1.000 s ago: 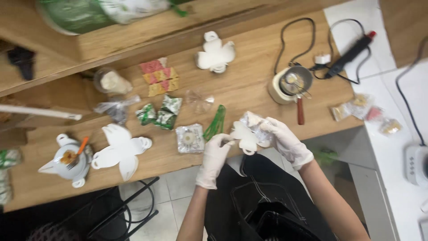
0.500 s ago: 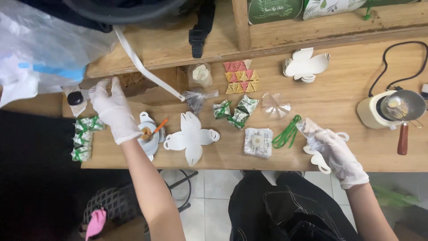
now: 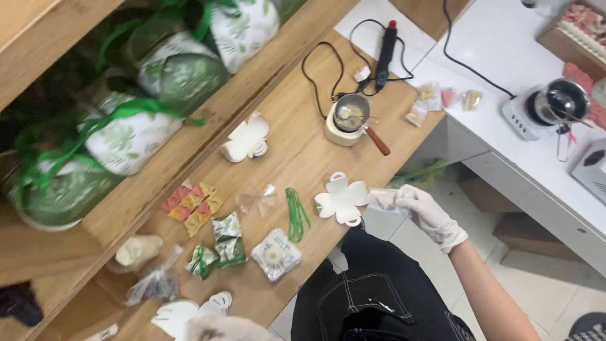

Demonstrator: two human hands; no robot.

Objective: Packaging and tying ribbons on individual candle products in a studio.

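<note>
Small clear plastic bag (image 3: pixel 382 199) sits pinched in the right hand (image 3: pixel 429 218), gloved white, fingers closed on it, just off the table's (image 3: pixel 303 145) front edge. Touching its left side: white clover-shaped paper cutout (image 3: pixel 343 199) lying flat at the table edge. Left hand (image 3: pixel 224 328), also gloved, shows only partly at the bottom edge, blurred, over another white cutout (image 3: pixel 183 314); fingers cannot be told. Further left on the table: green ribbon loops (image 3: pixel 295 213), clear wrapper (image 3: pixel 257 199), square packet (image 3: pixel 276 254), green-white packets (image 3: pixel 218 249), coloured triangle pieces (image 3: pixel 192 208). Behind: small melting pot with wooden handle (image 3: pixel 351 120), glue gun (image 3: pixel 385 53). Shelf above holds green-ribboned gift bags (image 3: pixel 145 101).
</note>
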